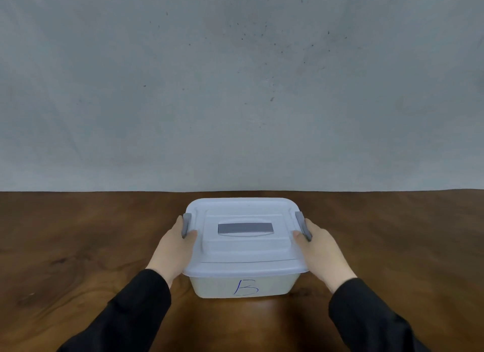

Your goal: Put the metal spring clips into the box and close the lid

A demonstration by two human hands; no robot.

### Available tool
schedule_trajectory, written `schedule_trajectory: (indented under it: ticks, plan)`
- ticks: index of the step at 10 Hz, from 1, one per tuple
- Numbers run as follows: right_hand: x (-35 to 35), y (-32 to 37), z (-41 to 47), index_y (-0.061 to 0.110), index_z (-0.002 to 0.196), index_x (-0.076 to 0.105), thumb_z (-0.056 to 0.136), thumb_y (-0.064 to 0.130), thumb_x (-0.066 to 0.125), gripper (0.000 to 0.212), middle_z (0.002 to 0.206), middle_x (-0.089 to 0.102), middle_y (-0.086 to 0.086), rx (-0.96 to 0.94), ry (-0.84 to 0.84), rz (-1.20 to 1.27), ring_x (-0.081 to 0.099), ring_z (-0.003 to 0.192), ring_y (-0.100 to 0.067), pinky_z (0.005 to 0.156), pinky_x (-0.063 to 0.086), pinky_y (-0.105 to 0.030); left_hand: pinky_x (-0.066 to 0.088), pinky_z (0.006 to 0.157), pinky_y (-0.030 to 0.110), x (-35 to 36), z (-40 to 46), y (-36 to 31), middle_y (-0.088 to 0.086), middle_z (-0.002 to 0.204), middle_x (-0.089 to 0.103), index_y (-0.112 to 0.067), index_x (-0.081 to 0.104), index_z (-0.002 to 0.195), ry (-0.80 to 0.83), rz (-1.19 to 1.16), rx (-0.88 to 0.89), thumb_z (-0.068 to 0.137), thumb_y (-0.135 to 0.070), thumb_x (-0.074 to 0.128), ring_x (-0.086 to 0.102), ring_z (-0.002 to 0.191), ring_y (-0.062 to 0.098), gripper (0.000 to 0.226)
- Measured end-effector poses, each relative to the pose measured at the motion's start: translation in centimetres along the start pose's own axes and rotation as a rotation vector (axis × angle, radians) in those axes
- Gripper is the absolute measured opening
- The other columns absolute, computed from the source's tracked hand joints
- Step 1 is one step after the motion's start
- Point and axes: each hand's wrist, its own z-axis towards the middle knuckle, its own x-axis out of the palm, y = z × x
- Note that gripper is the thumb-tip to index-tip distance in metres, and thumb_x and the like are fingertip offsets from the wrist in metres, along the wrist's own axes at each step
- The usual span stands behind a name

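Both my hands, left hand point(175, 243) and right hand point(319, 243), grip the grey side latches of the light, rigid translucent plastic box point(245, 286) with lid point(245, 252) on, resting on the brown wooden tabletop point(78, 247).

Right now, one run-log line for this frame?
lid: on box | left hand: at left latch | right hand: at right latch | clips: none visible

Single head view; looks forward and down, close over the table point(78, 247).
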Motion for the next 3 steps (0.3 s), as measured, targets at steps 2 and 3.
schedule_trajectory:
  ticks: [2,3]
  plan:
    - [0.1,-0.28,0.1,0.024,0.159,0.028,0.105,0.037,0.044,0.058,0.127,0.066,0.001,0.001,0.022,-0.05,0.061,0.097,-0.013,0.081,0.055,-0.027,0.043,0.068,0.022,0.29,-0.44,-0.59,0.008,0.14,0.054,-0.018,0.007,0.16,-0.013,0.095,-0.022,0.107,-0.025,0.036,0.053,0.083,0.007,0.061]
    - [-0.22,-0.23,0.46,0.024,0.161,0.023,0.105,0.039,0.043,0.061,0.136,0.062,-0.001,-0.016,0.009,-0.046,0.06,0.101,-0.016,0.085,0.054,-0.028,0.046,0.089,0.028,0.3,-0.43,-0.81,0.007,0.15,0.046,-0.02,0.008,0.16,-0.053,0.088,-0.021,0.106,-0.028,0.038,0.058,0.114,0.021,0.062]
